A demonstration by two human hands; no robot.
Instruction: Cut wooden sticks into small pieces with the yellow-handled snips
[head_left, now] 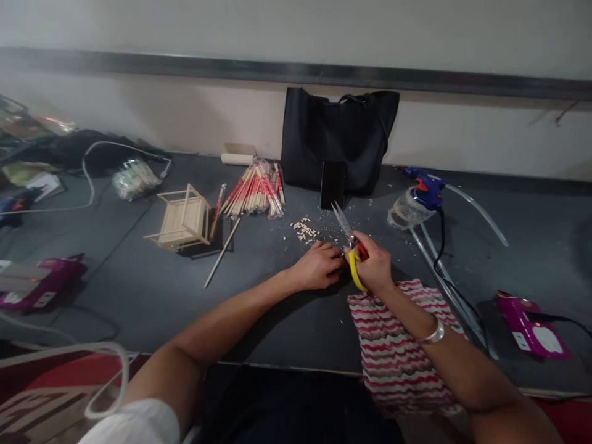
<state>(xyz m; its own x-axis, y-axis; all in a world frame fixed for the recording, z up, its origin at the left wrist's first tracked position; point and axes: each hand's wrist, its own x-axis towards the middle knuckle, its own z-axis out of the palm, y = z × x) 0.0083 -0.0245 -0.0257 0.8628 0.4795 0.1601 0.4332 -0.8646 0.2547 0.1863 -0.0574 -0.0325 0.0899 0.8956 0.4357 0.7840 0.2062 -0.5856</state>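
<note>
A big grey table (139, 290) lies before you. Your right hand (377, 268) is wrapped tight round the scissors (349, 237) — a cutting step, I think. Your left hand (317, 266) curls just beside them; what it holds, I cannot tell. Tiny wood bits (304, 231) lie near — mind your fingers next.

We face a pale wall (139, 111) crossed by 1 dark horizontal rail (324, 73), above our dark grey worktop (139, 290), dimly lit.

The grey table (139, 290) bears a bag (340, 132) at twelve, sticks (254, 191) at eleven, a frame (182, 219) at ten, chips (304, 230) mid-table, a glue gun (428, 185) at two and a cloth (393, 351) at five.
</note>
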